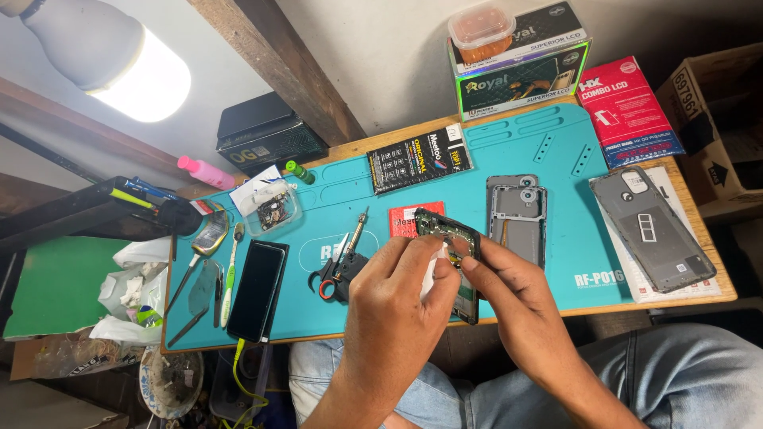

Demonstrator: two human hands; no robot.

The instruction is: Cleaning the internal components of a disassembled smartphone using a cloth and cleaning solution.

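Left of frame: screwdrivers, tweezers and a toothbrush (pixel 231 274) beside a dark phone (pixel 258 290) lying face up, its lower end overhanging the near edge of the surface (pixel 556 143); likely to slide off if nudged, being at the lip of the teal mat. Small clear tray of parts (pixel 274 213) above it, close enough to be tipped by a reaching arm.

Lower centre: left hand (pixel 397 306) curled, fingers pressing a white wipe (pixel 433 266) against the opened phone (pixel 449 238); grip pressed together on wipe and phone edge. Opened phone held tilted above the near edge, at centre frame, over the lap. Right hand (pixel 509 290) pinching the opened phone's right side between thumb and fingers. Judged risks: a slip dropping the phone past the edge to the lap or floor; hard rubbing straining exposed parts around the camera cutouts.

Just left of the hands: scissors (pixel 330 278) and a screwdriver (pixel 355 234), near enough to be knocked by the left wrist.

Right of centre: grey frame (pixel 517 226) flat on the mat, just beside the right hand. Far right: back cover (pixel 656 226) near the surface's right edge. Open room: bare mat between frame and back cover.
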